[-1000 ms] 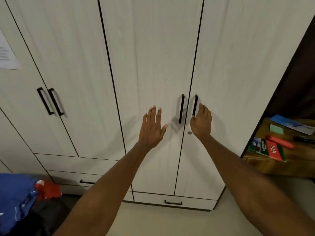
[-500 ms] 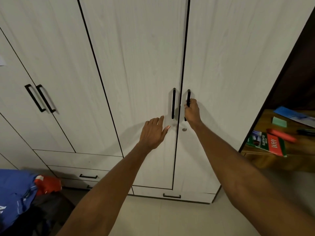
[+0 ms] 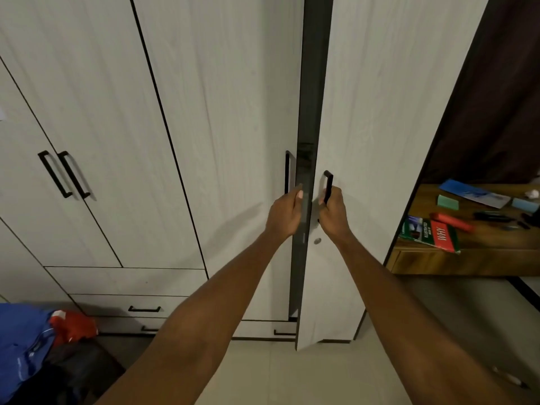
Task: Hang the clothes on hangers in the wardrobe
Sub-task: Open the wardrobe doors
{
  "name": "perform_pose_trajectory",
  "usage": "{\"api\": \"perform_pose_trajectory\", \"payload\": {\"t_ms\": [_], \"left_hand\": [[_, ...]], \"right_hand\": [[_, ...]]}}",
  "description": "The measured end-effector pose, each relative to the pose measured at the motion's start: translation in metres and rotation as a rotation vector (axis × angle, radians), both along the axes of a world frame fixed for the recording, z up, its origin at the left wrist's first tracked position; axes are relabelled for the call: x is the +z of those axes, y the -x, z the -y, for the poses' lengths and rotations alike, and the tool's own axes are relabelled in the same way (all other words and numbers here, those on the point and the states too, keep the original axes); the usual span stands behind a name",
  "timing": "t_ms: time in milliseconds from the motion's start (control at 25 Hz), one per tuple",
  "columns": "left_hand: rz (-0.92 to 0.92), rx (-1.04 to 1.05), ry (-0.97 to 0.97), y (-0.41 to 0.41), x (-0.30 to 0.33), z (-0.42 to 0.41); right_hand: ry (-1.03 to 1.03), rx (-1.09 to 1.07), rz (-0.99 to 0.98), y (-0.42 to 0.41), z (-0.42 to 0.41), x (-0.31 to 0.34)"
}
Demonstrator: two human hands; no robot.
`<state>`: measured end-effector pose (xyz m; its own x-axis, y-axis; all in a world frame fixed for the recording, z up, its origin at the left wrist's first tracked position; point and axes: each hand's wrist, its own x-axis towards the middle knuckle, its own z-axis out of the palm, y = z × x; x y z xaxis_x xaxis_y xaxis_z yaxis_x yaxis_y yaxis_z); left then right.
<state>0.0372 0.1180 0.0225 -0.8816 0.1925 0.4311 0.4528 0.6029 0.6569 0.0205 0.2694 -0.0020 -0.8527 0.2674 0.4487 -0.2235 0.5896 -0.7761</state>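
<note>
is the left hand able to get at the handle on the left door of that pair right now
Probably yes. The left hand is already at the left door's edge, just below and beside its black handle, with nothing between them. Its fingers curl round the door edge, not the handle. The right hand grips the other handle.

two bare forearms (no sleeves), ringless hands

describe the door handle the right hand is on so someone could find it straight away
Start at the white wardrobe and find its right pair of doors, now parted by a dark gap. The handle is the black vertical bar just right of that gap, with the right hand curled round it. Its twin left of the gap sits on the shut door.
</note>
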Motion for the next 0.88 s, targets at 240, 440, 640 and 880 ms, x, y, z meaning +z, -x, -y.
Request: {"api": "perform_pose_trajectory", "payload": {"t_ms": [240, 440, 640, 880], "left_hand": [[0.344, -0.316, -0.397, -0.028, -0.001, -0.073], [0.425, -0.536, -0.417, -0.084, -0.023, -0.127], [0.434, -0.696, -0.179, -0.123, -0.023, -0.181], [0.307, -0.680, -0.012, -0.147, -0.030, -0.261]], "right_hand": [[0.047, -0.055, -0.116, -0.100, -0.039, -0.005], [0.116, -0.118, -0.175, -0.159, -0.094, -0.011], [0.179, -0.170, -0.259, -0.201, -0.164, -0.010], [0.161, -0.240, -0.347, -0.211, -0.245, -0.018]]}}
